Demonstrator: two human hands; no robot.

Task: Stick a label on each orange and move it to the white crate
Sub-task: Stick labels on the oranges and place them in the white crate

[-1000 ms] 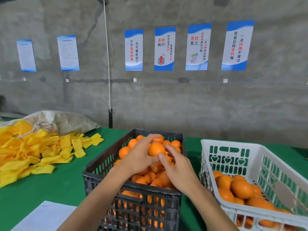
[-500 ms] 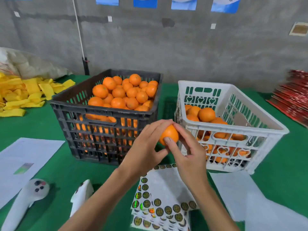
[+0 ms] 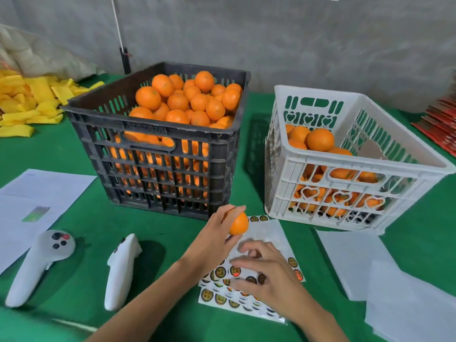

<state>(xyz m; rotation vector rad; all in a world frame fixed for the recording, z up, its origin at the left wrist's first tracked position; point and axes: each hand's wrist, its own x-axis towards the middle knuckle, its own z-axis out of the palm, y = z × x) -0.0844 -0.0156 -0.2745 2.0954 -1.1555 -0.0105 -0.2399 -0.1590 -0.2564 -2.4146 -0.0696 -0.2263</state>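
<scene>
A black crate [image 3: 158,154] heaped with oranges and a part-filled white crate [image 3: 345,174] stand side by side on the green tabletop [image 3: 74,149], flanked by yellow foam sleeves [image 3: 27,99], two white handheld controllers [image 3: 37,265], loose paper sheets [image 3: 357,262] and a printed page [image 3: 37,193] whose text is too small to read. Left hand [image 3: 212,245] grips one orange [image 3: 238,223] above the label sheets [image 3: 246,280]; right hand [image 3: 269,275] hovers over the round stickers, fingers [image 3: 246,246] loosely curled, holding nothing visible.

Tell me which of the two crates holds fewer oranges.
The white crate, on the right. Its oranges sit well below the rim, while the black crate beside it is heaped above its rim.
</scene>
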